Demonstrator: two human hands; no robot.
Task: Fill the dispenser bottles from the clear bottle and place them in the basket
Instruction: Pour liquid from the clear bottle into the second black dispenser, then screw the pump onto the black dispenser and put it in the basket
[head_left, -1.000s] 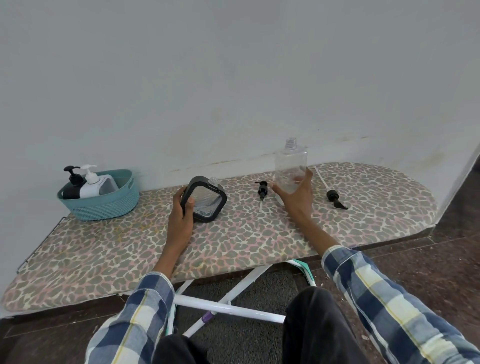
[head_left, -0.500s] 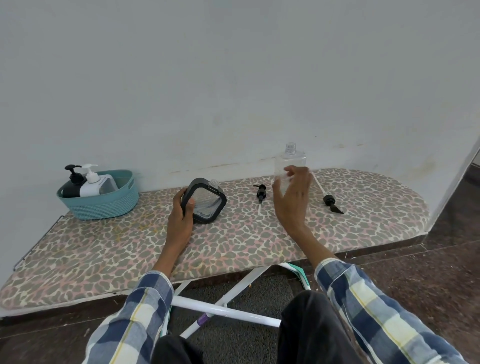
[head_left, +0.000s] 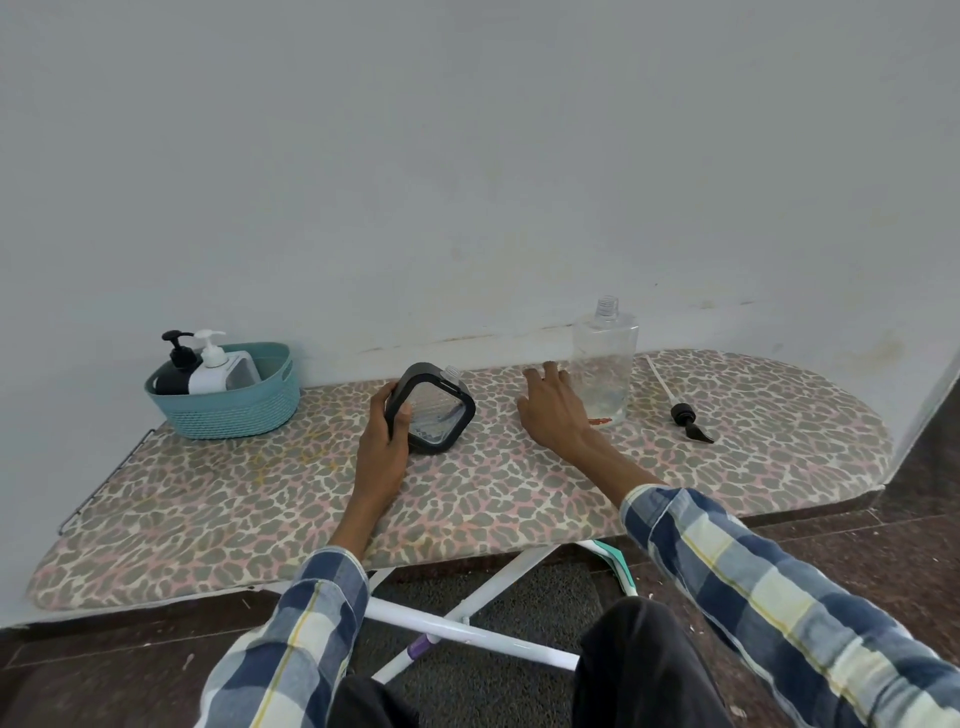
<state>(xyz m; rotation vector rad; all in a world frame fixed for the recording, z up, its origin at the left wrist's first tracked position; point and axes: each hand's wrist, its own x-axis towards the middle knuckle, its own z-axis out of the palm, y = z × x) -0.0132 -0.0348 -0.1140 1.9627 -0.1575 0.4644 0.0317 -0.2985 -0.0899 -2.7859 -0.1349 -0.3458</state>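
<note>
Black-framed dispenser bottle (head_left: 435, 408) lies tipped at ten o'clock on the ironing board (head_left: 260, 499), left hand (head_left: 385, 441) curled round it, while the right hand (head_left: 551, 410), fingers loosely spread, lands where a pump likely hides, clear bottle (head_left: 604, 364) standing just beside at two o'clock.
</note>
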